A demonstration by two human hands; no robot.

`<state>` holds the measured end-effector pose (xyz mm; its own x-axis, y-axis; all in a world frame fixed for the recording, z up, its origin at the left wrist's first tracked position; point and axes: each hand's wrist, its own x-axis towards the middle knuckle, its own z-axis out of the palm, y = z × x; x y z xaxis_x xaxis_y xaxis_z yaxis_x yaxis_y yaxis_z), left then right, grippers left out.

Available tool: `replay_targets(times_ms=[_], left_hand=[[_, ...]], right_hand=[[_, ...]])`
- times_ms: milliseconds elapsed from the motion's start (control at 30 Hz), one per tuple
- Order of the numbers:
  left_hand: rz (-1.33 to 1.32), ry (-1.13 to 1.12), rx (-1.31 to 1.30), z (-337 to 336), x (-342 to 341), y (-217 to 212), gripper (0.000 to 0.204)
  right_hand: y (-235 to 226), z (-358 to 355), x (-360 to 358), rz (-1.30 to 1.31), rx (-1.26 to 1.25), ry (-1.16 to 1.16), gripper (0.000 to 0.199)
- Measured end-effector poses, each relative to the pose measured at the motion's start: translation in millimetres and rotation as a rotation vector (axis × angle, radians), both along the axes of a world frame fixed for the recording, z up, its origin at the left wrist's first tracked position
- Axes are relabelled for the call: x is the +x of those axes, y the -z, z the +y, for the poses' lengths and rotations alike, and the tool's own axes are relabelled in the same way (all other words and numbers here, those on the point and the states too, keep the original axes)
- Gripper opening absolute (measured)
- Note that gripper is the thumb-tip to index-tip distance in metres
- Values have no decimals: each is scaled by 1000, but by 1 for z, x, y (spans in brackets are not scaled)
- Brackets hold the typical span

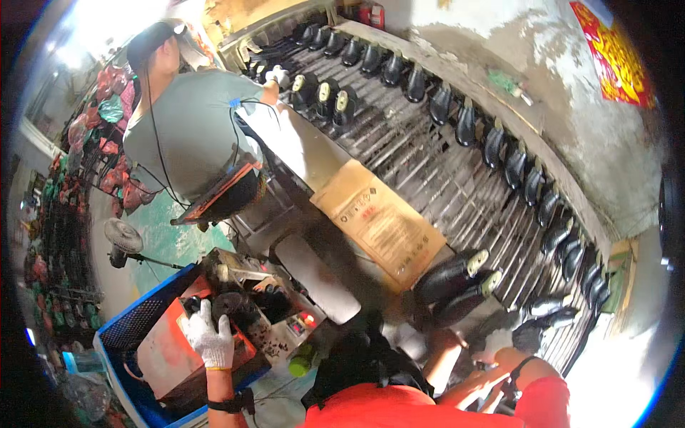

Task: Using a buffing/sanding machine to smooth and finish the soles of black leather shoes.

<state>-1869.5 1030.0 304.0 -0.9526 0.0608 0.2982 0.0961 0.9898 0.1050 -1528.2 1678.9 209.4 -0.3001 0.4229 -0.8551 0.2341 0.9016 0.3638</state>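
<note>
My left hand (pixel 208 339), in a white glove, reaches in from the lower edge. Its fingers are apart and rest over the orange-edged machine box (pixel 168 349), near a dark round part (pixel 233 310). At lower right, a blurred pale glove (pixel 494 344), which I take for my right hand, is near a dark wrist band and a red sleeve (pixel 544 399). What its fingers do is hidden. Just beyond it, a pair of black shoes (pixel 451 279) with pale lasts in them lies at the rack's near edge. More black shoes (pixel 548 307) lie to the right.
A slatted rack (pixel 399 135) carries a long row of black shoes (pixel 467 123) by the wall. Flattened brown cardboard (pixel 382 225) covers its near side. A co-worker in grey-green (pixel 189 121) sits at far left. A blue crate (pixel 114 371), fan (pixel 123 235) and padded board (pixel 317 278) stand nearby.
</note>
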Motion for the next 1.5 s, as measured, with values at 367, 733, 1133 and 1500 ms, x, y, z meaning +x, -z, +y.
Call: replay_targets(times_ms=[367,733,1133,1500], left_hand=[[89,45,35,7,0,9,52],[-128,-2,155,5,-36,-5,45],[-262,-204,248,-18,-33,-19,41],[-71,-943,139,78,-21,-5,39]], right_hand=[[-4,-32,-67,-354,-223,-185,68],[145,-120,-719,772,-349,-327,70],[174,-171,-810,75,-537,-623,74],[255,-127,-909,-190,-603,-1288,48]])
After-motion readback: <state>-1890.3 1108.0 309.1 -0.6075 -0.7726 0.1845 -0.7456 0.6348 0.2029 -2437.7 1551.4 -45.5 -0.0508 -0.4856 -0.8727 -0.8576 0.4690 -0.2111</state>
